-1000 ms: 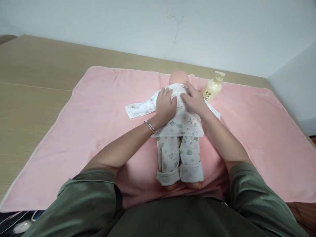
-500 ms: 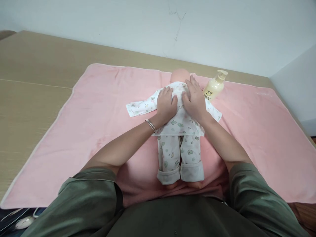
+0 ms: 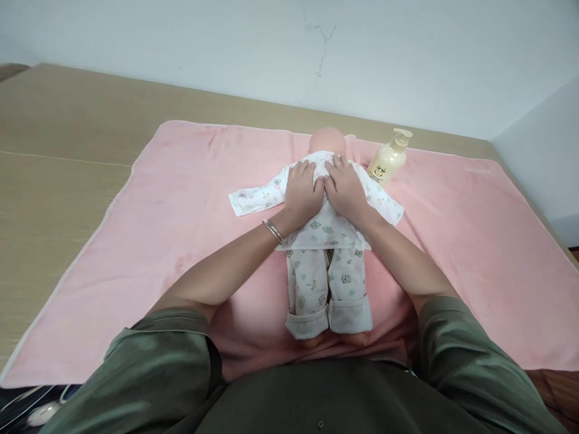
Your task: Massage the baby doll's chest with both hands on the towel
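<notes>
A baby doll [image 3: 327,140] lies face down or with its face hidden, its bald head toward the wall. It wears a white printed shirt [image 3: 323,234] and matching trousers [image 3: 307,283] with rolled cuffs. My left hand [image 3: 303,190] rests flat on the left side of the shirt's upper part, a silver bangle [image 3: 273,230] at the wrist. Flat on the right side lies my right hand [image 3: 346,188], fingers stretched toward the head. The thumbs meet or nearly meet in the middle. Both hands are open.
A pale yellow pump bottle [image 3: 388,160] stands on the pink blanket [image 3: 181,199], right of the doll's head. Under the blanket is a wooden table [image 3: 58,181], with a cracked white wall [image 3: 253,54] behind it. Cables show at lower left.
My right hand has slid inward and down from beside the doll's head and shoulder onto the upper shirt, closer to my left hand. My left hand stays in place.
</notes>
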Action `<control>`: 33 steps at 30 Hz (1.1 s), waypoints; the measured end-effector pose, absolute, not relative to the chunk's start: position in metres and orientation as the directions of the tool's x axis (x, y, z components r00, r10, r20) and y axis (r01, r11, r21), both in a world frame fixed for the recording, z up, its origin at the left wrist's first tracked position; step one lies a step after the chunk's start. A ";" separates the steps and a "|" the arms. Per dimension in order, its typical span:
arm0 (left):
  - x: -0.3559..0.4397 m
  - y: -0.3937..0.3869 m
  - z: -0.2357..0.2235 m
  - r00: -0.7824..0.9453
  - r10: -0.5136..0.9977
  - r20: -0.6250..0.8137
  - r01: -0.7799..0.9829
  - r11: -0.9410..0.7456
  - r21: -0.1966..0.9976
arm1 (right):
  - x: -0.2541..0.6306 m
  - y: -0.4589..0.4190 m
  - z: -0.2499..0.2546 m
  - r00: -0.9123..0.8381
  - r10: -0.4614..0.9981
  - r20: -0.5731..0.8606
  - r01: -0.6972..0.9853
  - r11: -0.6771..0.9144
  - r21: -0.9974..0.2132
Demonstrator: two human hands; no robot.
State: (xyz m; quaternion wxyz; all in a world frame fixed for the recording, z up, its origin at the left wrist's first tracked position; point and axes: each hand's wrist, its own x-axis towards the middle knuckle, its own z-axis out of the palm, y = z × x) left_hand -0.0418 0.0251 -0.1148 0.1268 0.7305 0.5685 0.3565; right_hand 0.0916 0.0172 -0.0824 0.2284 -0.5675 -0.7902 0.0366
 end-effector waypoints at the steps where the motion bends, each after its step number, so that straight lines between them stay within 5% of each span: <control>1: -0.042 0.025 -0.114 0.113 0.920 0.375 0.745 -0.328 0.581 | 0.090 0.018 -0.084 -0.264 0.919 0.292 0.886 0.351 -0.304; 9: -0.032 0.007 -0.082 0.266 0.902 0.341 0.731 -0.419 0.538 | 0.099 0.016 -0.058 -0.174 0.926 0.335 0.874 0.302 -0.380; 13: -0.016 0.005 -0.057 0.318 0.888 0.332 0.467 -0.451 0.760 | 0.122 0.011 -0.028 0.000 0.902 0.432 0.870 0.213 -0.445; 16: 0.000 0.023 -0.043 0.334 0.919 0.207 0.206 -0.286 0.936 | 0.149 0.015 -0.014 0.076 0.851 0.520 0.880 0.188 -0.436; 19: 0.016 0.051 -0.036 0.402 0.911 0.090 0.060 -0.124 0.990 | 0.181 0.027 -0.009 0.092 0.817 0.570 0.886 0.194 -0.422; 27: 0.062 0.089 -0.020 0.336 0.942 -0.010 -0.486 0.183 0.854 | 0.200 0.043 -0.013 0.003 0.915 0.402 0.885 0.185 -0.428; 33: 0.079 0.085 -0.017 0.426 0.896 -0.124 -0.468 0.335 0.817 | 0.176 0.036 -0.013 -0.020 0.937 0.350 0.955 0.121 -0.270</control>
